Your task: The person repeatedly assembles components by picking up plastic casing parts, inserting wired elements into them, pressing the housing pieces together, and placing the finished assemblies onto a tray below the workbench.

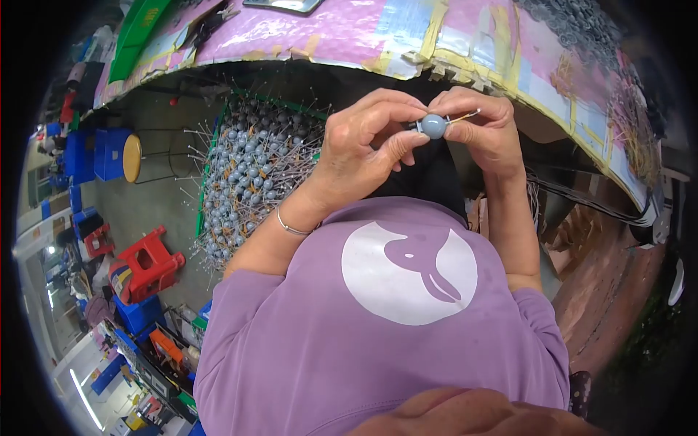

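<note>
A shiny grey-blue ball point(434, 126) sits between my two hands, above the gap between the worktable and my lap. Beside its left side, my left hand point(367, 138) is closed in a pinch, thumb and forefinger touching it or a small piece at its edge. From the right, my right hand point(480, 129) pinches a thin wire stem point(463, 116) that sticks out past the ball and ends in a pale tip. Where the stem meets the ball is partly hidden by my fingers.
Left of my lap, a green-edged crate point(201, 211) holds many similar grey balls on wires point(251, 167). Ahead is a pink, taped worktable point(334, 40) with a phone point(283, 4), a green tray point(138, 36) and a dark pile of small parts point(574, 29). A red stool point(149, 265) stands further left.
</note>
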Tool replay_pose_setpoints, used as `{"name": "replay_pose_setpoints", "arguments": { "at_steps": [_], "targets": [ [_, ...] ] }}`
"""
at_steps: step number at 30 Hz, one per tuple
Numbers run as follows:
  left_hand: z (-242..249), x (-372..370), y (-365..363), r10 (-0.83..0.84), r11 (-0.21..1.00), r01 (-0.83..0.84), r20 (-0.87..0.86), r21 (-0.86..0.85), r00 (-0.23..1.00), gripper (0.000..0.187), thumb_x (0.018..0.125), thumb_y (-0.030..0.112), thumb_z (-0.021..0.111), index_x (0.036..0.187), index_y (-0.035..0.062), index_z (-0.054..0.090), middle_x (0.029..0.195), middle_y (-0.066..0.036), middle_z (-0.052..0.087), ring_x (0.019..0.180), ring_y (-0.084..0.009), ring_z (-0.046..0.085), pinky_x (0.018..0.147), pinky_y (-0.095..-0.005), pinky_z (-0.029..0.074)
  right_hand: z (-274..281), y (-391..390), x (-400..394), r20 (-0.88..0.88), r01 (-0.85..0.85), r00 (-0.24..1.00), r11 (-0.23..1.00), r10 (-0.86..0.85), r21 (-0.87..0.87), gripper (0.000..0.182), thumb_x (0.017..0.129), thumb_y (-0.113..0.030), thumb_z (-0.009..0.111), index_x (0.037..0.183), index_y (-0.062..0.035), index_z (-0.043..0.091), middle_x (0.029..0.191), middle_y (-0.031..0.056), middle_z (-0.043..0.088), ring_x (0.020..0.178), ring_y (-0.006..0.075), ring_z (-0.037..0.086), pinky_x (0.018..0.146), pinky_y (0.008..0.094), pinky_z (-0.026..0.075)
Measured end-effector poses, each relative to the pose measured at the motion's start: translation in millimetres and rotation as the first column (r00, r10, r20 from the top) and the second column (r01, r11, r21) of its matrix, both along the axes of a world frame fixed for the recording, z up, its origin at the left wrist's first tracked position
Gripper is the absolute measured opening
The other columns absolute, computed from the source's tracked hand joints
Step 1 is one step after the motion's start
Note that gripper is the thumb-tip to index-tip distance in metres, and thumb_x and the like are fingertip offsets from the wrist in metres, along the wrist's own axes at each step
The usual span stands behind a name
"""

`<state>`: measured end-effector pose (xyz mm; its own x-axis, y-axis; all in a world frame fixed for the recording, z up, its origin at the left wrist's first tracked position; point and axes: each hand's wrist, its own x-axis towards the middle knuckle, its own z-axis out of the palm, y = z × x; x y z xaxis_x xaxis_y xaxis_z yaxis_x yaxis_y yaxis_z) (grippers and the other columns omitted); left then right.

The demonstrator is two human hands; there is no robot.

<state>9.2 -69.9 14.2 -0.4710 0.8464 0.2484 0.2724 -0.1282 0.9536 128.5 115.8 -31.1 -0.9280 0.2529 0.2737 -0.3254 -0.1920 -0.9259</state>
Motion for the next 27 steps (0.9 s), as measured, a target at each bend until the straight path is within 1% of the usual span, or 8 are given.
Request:
{"name": "replay_pose_setpoints", "arguments": {
  "at_steps": [8,9,14,18,20,22,24,27],
  "targets": [
    [-26,-19,-16,0.003,1.000,-0.004,-0.084,-0.010,0.996,0.018,0.090,0.000,0.070,0.107,-0.0041,0.069,0.114,-0.013,0.065,0.083,-0.0161,0.072,0.064,-0.0226,0.059,-14,-9,-7,0.152,0.161,0.979,0.976,-0.138,-0.147,0.016,0.091,-0.002,0.067,0.104,0.0062,0.073,0.097,0.0135,0.075,0.087,0.0188,0.071,0.083,0.0307,0.058],
    [-20,-15,-21,0.055,0.998,-0.055,0.068,-0.001,0.996,0.017,0.089,0.001,0.071,0.106,-0.0042,0.070,0.107,-0.012,0.069,0.078,-0.0155,0.072,0.062,-0.0224,0.059,-14,-13,-7,0.180,0.132,0.977,0.989,-0.118,-0.064,0.019,0.092,-0.003,0.066,0.109,0.0059,0.071,0.099,0.0138,0.074,0.089,0.0189,0.071,0.084,0.0306,0.057],
    [11,-58,-125,0.370,0.818,-0.250,0.139,-0.519,0.919,0.025,0.088,0.010,0.075,0.108,-0.0031,0.070,0.078,-0.006,0.072,0.066,-0.0119,0.071,0.053,-0.0214,0.054,19,-32,-4,0.311,0.122,0.936,0.980,-0.166,0.156,0.026,0.090,0.000,0.067,0.116,0.0063,0.068,0.104,0.0143,0.073,0.093,0.0195,0.071,0.087,0.0295,0.055],
    [28,-84,-250,0.499,0.558,-0.425,-0.121,-0.713,0.858,0.041,0.083,0.022,0.082,0.112,-0.0052,0.070,0.091,-0.012,0.074,0.075,-0.0167,0.073,0.055,-0.0256,0.058,8,29,25,0.266,0.414,0.824,0.852,-0.500,0.320,0.025,0.092,-0.002,0.068,0.116,0.0068,0.068,0.107,0.0141,0.072,0.092,0.0172,0.070,0.080,0.0260,0.055],
    [17,-90,-297,0.492,0.372,-0.607,-0.406,-0.702,0.770,0.052,0.081,0.028,0.083,0.117,-0.0069,0.067,0.098,-0.014,0.074,0.076,-0.0165,0.071,0.057,-0.0283,0.059,3,75,33,0.094,0.571,0.628,0.540,-0.772,0.619,0.026,0.092,-0.009,0.072,0.114,0.0049,0.070,0.101,0.0099,0.074,0.088,0.0145,0.068,0.076,0.0262,0.055],
    [15,-95,-305,0.497,0.236,-0.669,-0.504,-0.705,0.706,0.050,0.081,0.028,0.083,0.115,-0.0055,0.069,0.099,-0.014,0.074,0.077,-0.0166,0.071,0.058,-0.0282,0.059,4,108,41,-0.061,0.412,0.374,0.107,-0.925,0.905,0.037,0.090,-0.031,0.076,0.108,0.0015,0.074,0.102,0.0085,0.074,0.086,0.0163,0.068,0.079,0.0291,0.054],
    [14,-102,-284,0.523,0.376,-0.633,-0.408,-0.677,0.748,0.047,0.085,0.026,0.079,0.120,-0.0043,0.067,0.103,-0.011,0.074,0.086,-0.0166,0.071,0.066,-0.0283,0.059,7,124,43,-0.057,0.153,0.328,-0.006,-0.943,0.988,0.039,0.092,-0.037,0.070,0.106,-0.0003,0.075,0.104,0.0117,0.074,0.092,0.0237,0.069,0.086,0.0323,0.053],
    [1,-118,-220,0.519,0.562,-0.606,-0.331,-0.562,0.788,0.040,0.088,0.020,0.076,0.121,-0.0027,0.067,0.105,-0.009,0.074,0.090,-0.0156,0.072,0.072,-0.0278,0.059,-28,172,55,-0.342,0.237,0.536,-0.252,-0.772,0.938,0.036,0.094,-0.033,0.065,0.107,-0.0011,0.074,0.107,0.0145,0.074,0.098,0.0299,0.069,0.091,0.0358,0.051]
  ]
}}
